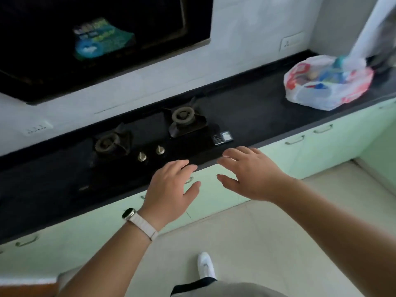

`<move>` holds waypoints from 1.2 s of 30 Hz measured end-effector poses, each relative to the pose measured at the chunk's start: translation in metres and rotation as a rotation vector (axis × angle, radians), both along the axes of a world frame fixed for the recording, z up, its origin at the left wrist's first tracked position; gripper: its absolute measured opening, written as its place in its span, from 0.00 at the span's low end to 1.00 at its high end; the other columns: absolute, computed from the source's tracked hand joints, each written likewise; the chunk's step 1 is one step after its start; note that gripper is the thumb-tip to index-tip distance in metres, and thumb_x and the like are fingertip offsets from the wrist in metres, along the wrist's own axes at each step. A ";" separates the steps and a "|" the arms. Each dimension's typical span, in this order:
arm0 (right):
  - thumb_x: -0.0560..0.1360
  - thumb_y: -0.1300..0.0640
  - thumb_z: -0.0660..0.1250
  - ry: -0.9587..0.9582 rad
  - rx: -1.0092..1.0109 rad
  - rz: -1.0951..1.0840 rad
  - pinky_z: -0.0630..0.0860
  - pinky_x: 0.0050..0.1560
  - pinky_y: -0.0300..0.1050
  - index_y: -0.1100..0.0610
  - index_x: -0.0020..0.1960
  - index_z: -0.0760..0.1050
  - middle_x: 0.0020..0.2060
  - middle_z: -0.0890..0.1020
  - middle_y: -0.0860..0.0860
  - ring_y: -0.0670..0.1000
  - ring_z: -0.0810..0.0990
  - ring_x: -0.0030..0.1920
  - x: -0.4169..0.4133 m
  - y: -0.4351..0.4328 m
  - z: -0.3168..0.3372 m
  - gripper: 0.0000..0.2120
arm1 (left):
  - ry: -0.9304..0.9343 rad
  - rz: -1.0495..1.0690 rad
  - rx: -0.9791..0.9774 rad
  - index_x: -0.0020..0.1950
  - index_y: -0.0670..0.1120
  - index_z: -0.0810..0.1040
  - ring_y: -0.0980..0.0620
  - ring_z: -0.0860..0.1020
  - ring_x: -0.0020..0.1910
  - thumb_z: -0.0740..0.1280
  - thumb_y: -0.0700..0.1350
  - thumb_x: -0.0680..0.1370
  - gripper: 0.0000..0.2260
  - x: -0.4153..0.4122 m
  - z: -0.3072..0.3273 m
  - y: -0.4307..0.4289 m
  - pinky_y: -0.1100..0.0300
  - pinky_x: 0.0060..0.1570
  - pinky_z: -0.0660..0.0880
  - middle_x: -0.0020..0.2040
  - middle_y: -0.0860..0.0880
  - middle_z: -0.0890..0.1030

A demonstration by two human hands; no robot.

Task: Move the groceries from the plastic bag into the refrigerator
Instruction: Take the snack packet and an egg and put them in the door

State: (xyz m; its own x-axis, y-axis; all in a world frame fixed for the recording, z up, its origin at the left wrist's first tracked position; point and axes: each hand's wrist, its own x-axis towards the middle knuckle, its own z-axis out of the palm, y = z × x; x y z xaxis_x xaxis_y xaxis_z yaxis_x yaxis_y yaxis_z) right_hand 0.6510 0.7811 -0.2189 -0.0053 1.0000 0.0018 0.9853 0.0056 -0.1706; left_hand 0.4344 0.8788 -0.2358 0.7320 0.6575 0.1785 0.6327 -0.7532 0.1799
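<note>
— Both hands are out in front, palms down. What does the left hand (171,185) have?

— Nothing. Its fingers are spread loosely, and it hovers over the front edge of the table (246,116), by the stove (150,136). A watch (137,219) on a pale strap sits on that wrist.

— And the right hand (250,170)?

— Open wide too, fingers splayed, holding nothing. It sits just beside the left one, over the same edge. I cannot tell whether either touches the table.

— Where is the bag (327,82)?

— Far right on the dark table, well apart from both hands. It is white plastic with red print, mouth open upward.

— What is in it?

— Blue and teal packets and one small round tan thing; the blur hides more than that.

— The rest of the room?

— Two burners and two knobs on the black stove, a dark hood (102,39) above with a blue-green sticker. Pale green cabinets (310,146) with metal handles run under the table. The floor (278,243) has light tiles, and a white shoe (205,266) shows below.
</note>
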 end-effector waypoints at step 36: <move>0.79 0.35 0.51 -0.063 -0.119 -0.834 0.68 0.68 0.53 0.46 0.72 0.66 0.70 0.71 0.48 0.53 0.69 0.69 0.384 -0.048 0.007 0.26 | -0.072 -0.770 -0.154 0.65 0.47 0.77 0.50 0.76 0.61 0.56 0.59 0.78 0.24 0.523 -0.022 0.079 0.56 0.59 0.69 0.61 0.50 0.80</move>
State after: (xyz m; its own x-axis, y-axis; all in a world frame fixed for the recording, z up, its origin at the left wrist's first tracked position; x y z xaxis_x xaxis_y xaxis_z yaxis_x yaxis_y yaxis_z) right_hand 1.0353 0.7326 -0.2118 0.7381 0.6700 -0.0795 0.6666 -0.7423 -0.0682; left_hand 0.9577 0.9579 -0.2583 0.9815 -0.0089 0.1913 -0.0745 -0.9381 0.3383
